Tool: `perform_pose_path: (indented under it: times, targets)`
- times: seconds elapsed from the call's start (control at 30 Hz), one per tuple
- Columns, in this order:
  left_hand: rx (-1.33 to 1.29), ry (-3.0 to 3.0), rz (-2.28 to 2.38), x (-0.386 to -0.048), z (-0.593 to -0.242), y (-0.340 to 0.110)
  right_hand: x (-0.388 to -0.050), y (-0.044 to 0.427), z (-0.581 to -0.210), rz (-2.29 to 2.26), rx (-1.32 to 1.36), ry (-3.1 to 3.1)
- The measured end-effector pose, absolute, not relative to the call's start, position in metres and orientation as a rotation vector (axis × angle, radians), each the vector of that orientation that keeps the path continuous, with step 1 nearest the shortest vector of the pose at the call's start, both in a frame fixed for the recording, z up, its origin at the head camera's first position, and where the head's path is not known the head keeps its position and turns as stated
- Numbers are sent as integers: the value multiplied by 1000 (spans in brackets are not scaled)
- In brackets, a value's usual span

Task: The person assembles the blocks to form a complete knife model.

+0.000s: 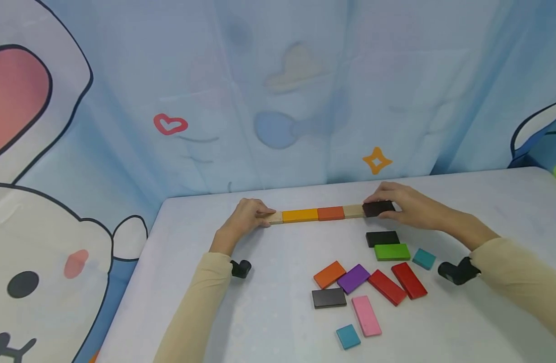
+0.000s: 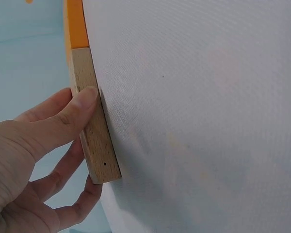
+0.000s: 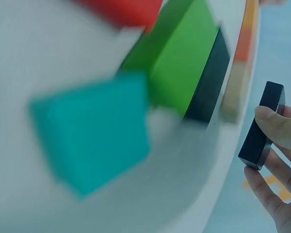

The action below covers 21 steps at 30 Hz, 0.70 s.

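Note:
A row of blocks runs along the far part of the table: a plain wooden block (image 2: 98, 141) at the left end, then a yellow-orange block (image 1: 300, 216), an orange-red block (image 1: 330, 213) and another plain wooden block (image 1: 354, 211). My left hand (image 1: 247, 218) pinches the left-end block, thumb on its near face and fingers behind. With thumb and fingertips my right hand (image 1: 407, 205) holds a black block (image 3: 265, 126) at the row's right end. In the right wrist view a gap shows between this block and the row.
Nearer me lie loose blocks: black (image 1: 382, 238), green (image 1: 392, 252), teal (image 1: 424, 259), two red (image 1: 409, 280), purple (image 1: 354, 278), orange (image 1: 329, 275), dark grey (image 1: 329, 298), pink (image 1: 366, 316) and a second teal one (image 1: 348, 337). A blue printed curtain (image 1: 278, 91) hangs behind the white table (image 1: 268, 307).

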<state>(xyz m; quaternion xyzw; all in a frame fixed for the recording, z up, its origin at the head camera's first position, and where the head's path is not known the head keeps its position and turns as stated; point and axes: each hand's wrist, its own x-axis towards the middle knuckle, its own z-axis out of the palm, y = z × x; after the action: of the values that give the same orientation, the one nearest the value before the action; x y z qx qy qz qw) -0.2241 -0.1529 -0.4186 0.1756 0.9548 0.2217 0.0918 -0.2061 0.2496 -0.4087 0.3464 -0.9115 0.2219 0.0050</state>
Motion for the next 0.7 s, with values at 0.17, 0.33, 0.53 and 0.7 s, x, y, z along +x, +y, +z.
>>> perform_pose_path:
  times: [0.17, 0.33, 0.53, 0.7]
  targets:
    - [503, 2833, 659, -223, -418, -153, -214, 273, -420, 651, 996, -2953]
    - [489, 2824, 675, -221, -417, -154, -217, 283, -429, 628, 970, -3001]
    - [496, 2832, 685, -220, -415, -154, -216, 281, -429, 615, 972, -2998]
    - [501, 2832, 683, -221, -415, -155, -217, 274, -428, 625, 990, -2980]
